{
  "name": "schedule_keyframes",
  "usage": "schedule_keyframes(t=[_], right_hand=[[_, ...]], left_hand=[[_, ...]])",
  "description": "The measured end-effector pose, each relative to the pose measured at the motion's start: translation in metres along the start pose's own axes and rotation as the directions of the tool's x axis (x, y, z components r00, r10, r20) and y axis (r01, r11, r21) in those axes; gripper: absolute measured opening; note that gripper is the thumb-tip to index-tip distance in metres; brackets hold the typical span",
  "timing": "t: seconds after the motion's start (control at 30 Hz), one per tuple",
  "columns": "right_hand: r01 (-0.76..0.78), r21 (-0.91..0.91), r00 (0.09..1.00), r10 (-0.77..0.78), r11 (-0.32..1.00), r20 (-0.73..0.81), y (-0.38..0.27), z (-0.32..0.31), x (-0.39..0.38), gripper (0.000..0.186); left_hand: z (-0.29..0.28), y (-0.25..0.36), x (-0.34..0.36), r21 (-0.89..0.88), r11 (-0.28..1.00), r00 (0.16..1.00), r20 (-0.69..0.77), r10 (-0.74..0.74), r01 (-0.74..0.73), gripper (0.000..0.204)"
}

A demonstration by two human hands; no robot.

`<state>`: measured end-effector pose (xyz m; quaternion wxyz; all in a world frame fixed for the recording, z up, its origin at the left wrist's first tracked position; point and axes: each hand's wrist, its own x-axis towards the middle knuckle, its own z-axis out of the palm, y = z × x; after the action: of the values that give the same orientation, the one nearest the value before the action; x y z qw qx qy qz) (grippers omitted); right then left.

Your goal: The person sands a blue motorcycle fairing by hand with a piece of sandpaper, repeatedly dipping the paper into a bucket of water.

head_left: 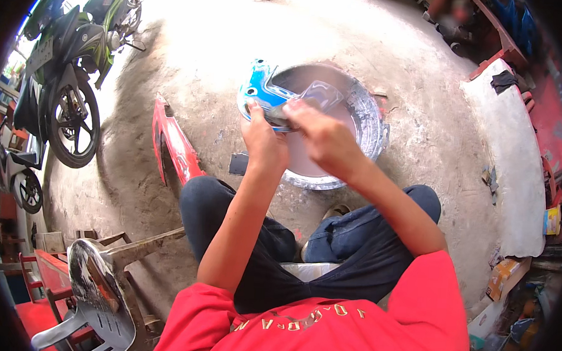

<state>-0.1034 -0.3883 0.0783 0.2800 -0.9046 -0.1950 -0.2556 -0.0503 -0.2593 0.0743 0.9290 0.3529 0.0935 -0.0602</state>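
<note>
Two hands are meeting on a blue panel above a basin

The person is sitting low, with bent knees (pixel 206 200) spreading to either side and both forearms reaching forward between them, an arrangement that is probably keeping the work close and the elbows free. The blue panel (pixel 258 88) is hanging over the left part of the basin (pixel 377 139), its paler end extending across the opening. Cloudy liquid (pixel 313 161) is filling the basin below, so drips would likely be falling back in.

The left hand (pixel 265 140) is closing around the panel's near edge, thumb lying on top and the other fingers mostly hidden; it is apparently serving as the steadying grip. The right hand (pixel 324 136) is curling partly closed, its fingertips bearing on the panel's face beside a dark grey patch (pixel 276 115). Whether those fingers are pinching a separate piece, I cannot tell. With one hand bracing and the other pressing, the panel is presumably being kept from tipping.

On the floor (pixel 424 119), a red panel (pixel 177 146) is lying to the left, apart from the basin but seemingly within reach. A dark rectangular piece (pixel 238 164) is resting nearer, between the red panel and the basin.
</note>
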Motion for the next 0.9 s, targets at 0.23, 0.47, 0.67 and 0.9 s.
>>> schedule_keyframes(t=[0.23,0.47,0.67,0.9], right_hand=[[-0.229,0.070,0.973,0.226,0.971,0.046,0.022,-0.007,0.008,0.037],[-0.532,0.035,0.830,0.513,0.846,0.221,0.034,-0.020,0.017,0.038],[-0.316,0.056,0.945,0.310,0.947,0.100,0.052,-0.017,0.014,0.035],[-0.107,0.076,0.994,0.107,0.991,0.004,0.013,-0.004,0.008,0.040]], left_hand=[[0.001,-0.008,0.003,-0.021,0.999,0.997,-0.072,0.037,-0.039,0.029],[-0.001,-0.017,0.006,-0.029,0.998,0.994,-0.099,0.050,-0.053,0.031],[-0.004,-0.015,0.007,-0.035,0.999,0.998,-0.063,0.021,-0.024,0.031],[-0.014,-0.008,0.015,-0.051,0.997,0.997,-0.048,0.062,-0.065,0.029]])
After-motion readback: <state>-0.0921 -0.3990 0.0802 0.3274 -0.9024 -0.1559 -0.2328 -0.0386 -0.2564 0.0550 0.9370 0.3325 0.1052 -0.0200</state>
